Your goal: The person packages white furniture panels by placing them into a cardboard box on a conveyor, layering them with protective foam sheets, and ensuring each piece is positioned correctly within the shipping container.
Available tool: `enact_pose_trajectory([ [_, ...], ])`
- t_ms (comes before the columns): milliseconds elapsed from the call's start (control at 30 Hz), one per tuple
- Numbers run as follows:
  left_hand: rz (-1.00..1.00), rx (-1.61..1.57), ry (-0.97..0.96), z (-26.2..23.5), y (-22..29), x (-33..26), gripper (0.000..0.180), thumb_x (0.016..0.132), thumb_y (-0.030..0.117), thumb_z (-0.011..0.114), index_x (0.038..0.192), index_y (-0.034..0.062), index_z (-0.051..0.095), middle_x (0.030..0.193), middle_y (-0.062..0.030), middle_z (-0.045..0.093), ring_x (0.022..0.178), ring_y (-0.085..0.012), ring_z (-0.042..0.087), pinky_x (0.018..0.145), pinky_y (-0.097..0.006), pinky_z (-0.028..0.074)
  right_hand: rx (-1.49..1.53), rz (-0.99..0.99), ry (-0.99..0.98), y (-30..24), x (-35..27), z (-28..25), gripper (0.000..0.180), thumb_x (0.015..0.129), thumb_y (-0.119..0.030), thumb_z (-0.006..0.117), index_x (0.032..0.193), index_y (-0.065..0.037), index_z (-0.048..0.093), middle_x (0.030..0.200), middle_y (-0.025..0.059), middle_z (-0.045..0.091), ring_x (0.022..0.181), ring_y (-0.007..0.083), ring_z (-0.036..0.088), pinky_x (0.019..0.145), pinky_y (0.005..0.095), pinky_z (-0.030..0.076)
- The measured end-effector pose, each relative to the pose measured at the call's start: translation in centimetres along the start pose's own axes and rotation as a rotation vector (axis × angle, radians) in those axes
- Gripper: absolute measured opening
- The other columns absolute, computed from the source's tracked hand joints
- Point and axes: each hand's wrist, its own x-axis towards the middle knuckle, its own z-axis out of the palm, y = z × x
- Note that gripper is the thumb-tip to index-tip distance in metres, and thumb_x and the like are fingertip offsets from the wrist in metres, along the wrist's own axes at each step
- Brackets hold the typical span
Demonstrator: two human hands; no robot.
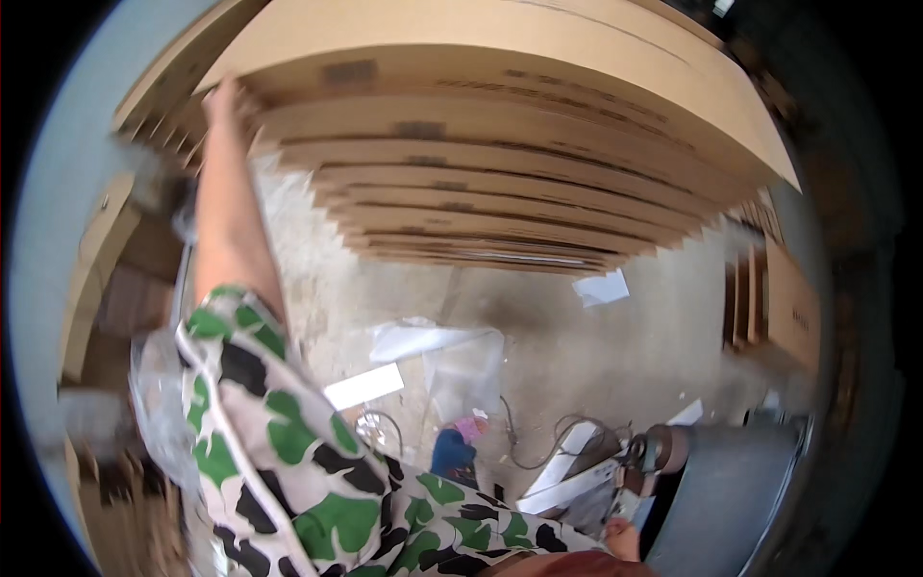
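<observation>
A tall stack of long, flat brown cardboard boxes (500, 183) fills the upper middle of the head view. My left arm reaches forward and up, and my left hand (225, 102) grips the near left corner of the top cardboard box (481, 27). Motion blurs its fingers a little. Low on the right, close to my body, only a small part of my right hand (623, 539) shows. It is beside a grey-blue machine or table panel (721, 490); its fingers are mostly hidden, so their grip cannot be made out.
White sheets and clear plastic wrap (461, 361) litter the concrete floor (635, 346). A dark cable (519, 460) runs past white strips (567, 471) near my feet. More cardboard boxes stand at right (793, 303) and along the left side (91, 279), beside crumpled plastic (159, 404).
</observation>
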Motion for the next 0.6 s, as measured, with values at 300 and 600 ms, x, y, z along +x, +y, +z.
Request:
enact_pose_trajectory([
  [300,0.076,-0.231,-0.254,-8.1,4.5,8.5,0.035,0.082,0.043,0.057,0.087,0.0090,0.061,0.076,-0.0035,0.060,0.066,-0.0169,0.056,0.051,-0.026,0.043,-0.039,-0.268,0.023,-8.1,3.7,-1.3,0.022,0.076,-0.023,0.055,0.086,-0.004,0.061,0.080,0.0189,0.061,0.075,0.0332,0.060,0.066,0.0392,0.047],
  [600,-0.165,-0.622,-0.692,-5.5,13.1,-33.6,0.038,0.088,0.031,0.050,0.113,0.0021,0.050,0.091,-0.0118,0.063,0.078,-0.0198,0.060,0.071,-0.038,0.051,0.722,-0.827,-0.424,-35.5,0.1,-5.0,0.044,0.083,-0.021,0.060,0.120,-0.002,0.045,0.111,0.0127,0.056,0.101,0.0180,0.054,0.085,0.0286,0.044],
])
